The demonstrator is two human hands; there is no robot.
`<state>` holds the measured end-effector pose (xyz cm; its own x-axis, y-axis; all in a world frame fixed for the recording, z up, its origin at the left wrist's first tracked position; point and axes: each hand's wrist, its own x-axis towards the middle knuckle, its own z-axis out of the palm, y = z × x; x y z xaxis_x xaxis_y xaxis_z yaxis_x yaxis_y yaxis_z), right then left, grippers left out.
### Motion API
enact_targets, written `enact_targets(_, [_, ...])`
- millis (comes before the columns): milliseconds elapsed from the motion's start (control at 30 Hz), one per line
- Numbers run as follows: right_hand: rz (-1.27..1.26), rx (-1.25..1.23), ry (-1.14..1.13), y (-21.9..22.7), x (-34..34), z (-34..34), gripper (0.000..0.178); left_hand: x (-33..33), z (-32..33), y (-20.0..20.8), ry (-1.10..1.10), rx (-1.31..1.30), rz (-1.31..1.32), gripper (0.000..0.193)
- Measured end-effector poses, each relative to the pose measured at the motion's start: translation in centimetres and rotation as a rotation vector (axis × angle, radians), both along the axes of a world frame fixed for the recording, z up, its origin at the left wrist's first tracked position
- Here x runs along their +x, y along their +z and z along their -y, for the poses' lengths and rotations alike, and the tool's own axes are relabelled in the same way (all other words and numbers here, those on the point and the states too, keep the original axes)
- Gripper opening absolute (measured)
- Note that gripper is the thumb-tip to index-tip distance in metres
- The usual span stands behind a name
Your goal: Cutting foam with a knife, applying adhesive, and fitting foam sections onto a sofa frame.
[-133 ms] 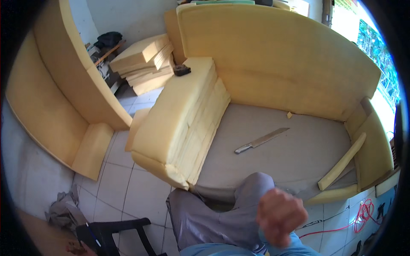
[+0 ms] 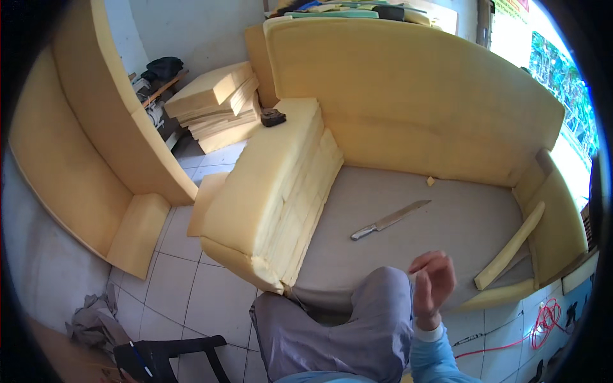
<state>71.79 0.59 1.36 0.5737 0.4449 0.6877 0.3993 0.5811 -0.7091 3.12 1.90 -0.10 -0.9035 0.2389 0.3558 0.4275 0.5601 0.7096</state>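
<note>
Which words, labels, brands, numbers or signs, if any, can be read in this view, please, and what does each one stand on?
There is no text that can be read.
Coloured banner at the upper right, beyond the opening: what may be lettering, too small and blurred to read.
Knife: no legible marking shows on it.
Yellow foam backrest: no lettering shows.
</note>
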Motion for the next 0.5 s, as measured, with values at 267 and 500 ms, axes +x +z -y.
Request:
enact_targets(267, [-0.363,-0.361,-0.702,-20.5,20.2,10.5,0.022,-0.6,-1.8,-4.1,-0.132,0.307,-0.138,0.102])
enact_targets(500, [-0.429,-0.447,-0.902,-27.2,27.7,14.6,0.041,7.3,-0.3,0.9,0.439,-0.416,0.118,0.134])
